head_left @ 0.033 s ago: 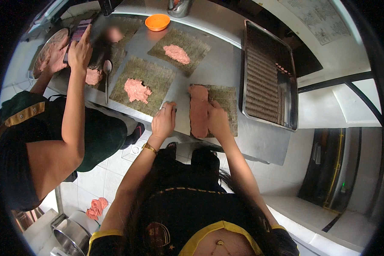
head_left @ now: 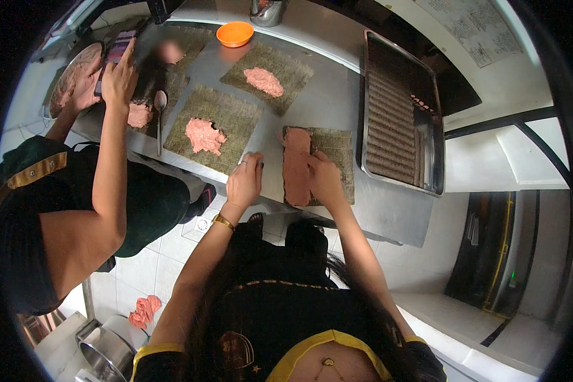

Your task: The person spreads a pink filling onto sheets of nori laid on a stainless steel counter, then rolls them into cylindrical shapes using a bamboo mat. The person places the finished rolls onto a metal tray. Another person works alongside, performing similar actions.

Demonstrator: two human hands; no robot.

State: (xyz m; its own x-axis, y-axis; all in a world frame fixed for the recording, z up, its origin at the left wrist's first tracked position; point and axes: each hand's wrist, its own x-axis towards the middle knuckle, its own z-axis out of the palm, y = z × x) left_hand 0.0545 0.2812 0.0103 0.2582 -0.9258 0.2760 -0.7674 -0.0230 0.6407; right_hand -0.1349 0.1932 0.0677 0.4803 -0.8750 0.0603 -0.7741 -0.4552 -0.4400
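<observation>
Reddish-brown paste strip [head_left: 297, 169] along left side of seaweed sheet [head_left: 339, 159] on steel desk [head_left: 379, 207]. Right hand [head_left: 325, 179] at strip's right edge, grip unclear; left hand [head_left: 244, 182] half-curled, apparently empty. Paste likely soft, sticky; sheet likely fragile, best held by bare edge.

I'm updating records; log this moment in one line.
left grip: near counter edge; right grip: at pinkish-brown strip; green sheet: under strip

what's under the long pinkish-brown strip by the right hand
A dark green sheet shows to the right of the strip, partly hidden by the right hand. Whatever lies directly beneath the strip is covered.
</observation>
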